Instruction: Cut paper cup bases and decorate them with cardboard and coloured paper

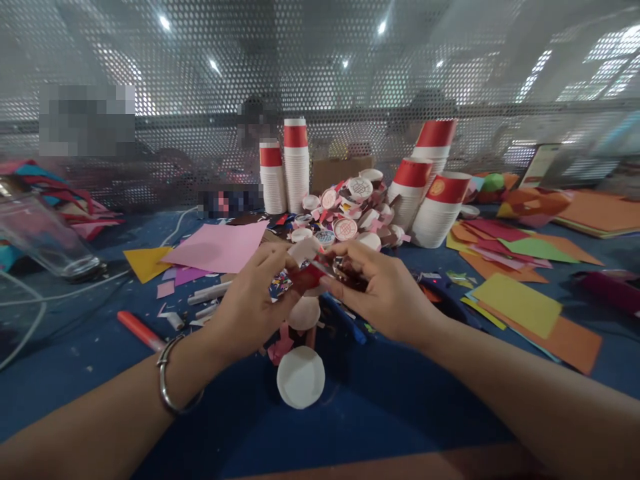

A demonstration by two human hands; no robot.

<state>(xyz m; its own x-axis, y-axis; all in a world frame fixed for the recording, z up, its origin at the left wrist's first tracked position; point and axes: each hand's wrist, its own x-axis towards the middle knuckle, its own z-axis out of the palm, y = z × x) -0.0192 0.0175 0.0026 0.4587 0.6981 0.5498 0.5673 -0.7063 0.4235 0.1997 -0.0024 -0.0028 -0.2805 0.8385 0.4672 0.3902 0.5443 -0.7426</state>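
Note:
Pinched in my left hand is a cut piece of paper cup, red outside with white showing at the top. My right hand is closed just to its right, its fingers around what looks like small scissors, whose grey blade lies against the cup piece. The right fingers hide most of the handles. Under the hands stands a white round cup bottom, and nearer to me another white cup bottom lies on the blue table. A pink paper scrap is between them.
Stacked red and white paper cups stand behind, with more cup stacks at right. A heap of cut cup bottoms sits between. Coloured paper, a pink sheet, a red pen-like stick and a glass surround the hands.

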